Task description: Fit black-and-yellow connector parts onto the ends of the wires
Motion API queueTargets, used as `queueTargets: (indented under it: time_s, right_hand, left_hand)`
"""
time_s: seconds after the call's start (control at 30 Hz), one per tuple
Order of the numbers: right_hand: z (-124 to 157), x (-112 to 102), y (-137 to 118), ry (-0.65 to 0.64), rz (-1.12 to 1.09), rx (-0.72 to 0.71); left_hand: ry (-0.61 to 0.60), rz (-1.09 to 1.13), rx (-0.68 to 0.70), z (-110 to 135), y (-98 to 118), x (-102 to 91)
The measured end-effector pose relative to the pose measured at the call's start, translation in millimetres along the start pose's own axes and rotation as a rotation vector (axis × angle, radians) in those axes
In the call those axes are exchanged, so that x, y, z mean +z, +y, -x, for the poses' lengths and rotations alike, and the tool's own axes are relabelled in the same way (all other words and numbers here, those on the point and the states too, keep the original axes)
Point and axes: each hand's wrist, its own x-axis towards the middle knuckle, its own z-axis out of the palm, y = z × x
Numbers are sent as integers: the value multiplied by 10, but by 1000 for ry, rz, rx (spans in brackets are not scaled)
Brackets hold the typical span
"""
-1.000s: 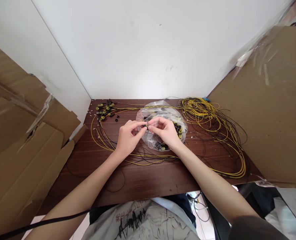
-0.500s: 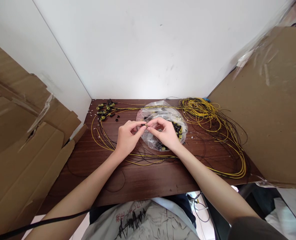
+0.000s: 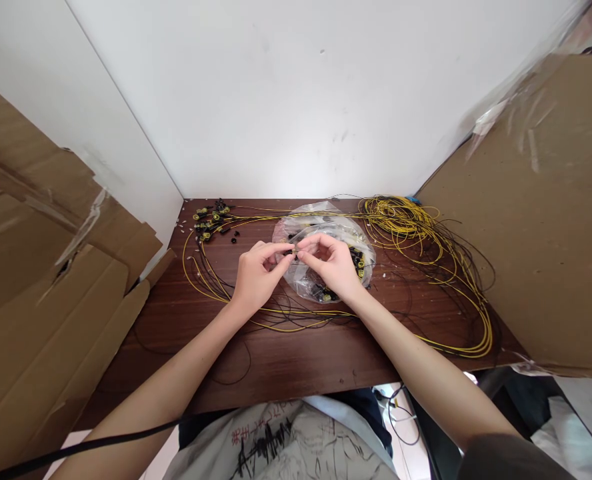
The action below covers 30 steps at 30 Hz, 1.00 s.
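Note:
My left hand (image 3: 259, 273) and my right hand (image 3: 329, 265) meet above the dark wooden table (image 3: 286, 360), fingertips pinched together on a small dark connector piece (image 3: 293, 251). Both hands hover over a clear plastic bag (image 3: 321, 230) that holds several small black and yellow parts. Thin yellow and black wires (image 3: 216, 293) loop on the table under and around my hands.
A larger tangle of yellow and black wire (image 3: 416, 230) lies at the back right. A cluster of finished black-and-yellow connectors (image 3: 211, 220) sits at the back left. Cardboard sheets (image 3: 51, 280) lean on the left, and more cardboard (image 3: 551, 220) stands on the right.
Almost nothing differs; my fingertips have shifted slightly around the small piece while both hands stay over the bag.

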Motion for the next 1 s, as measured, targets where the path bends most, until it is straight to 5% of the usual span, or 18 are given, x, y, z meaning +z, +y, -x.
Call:
queueTargets:
  time_s: [1.0]
  right_hand:
    - [5, 18, -1, -4, -54, 7]
  left_hand:
    - [-15, -62, 58, 11, 10, -8]
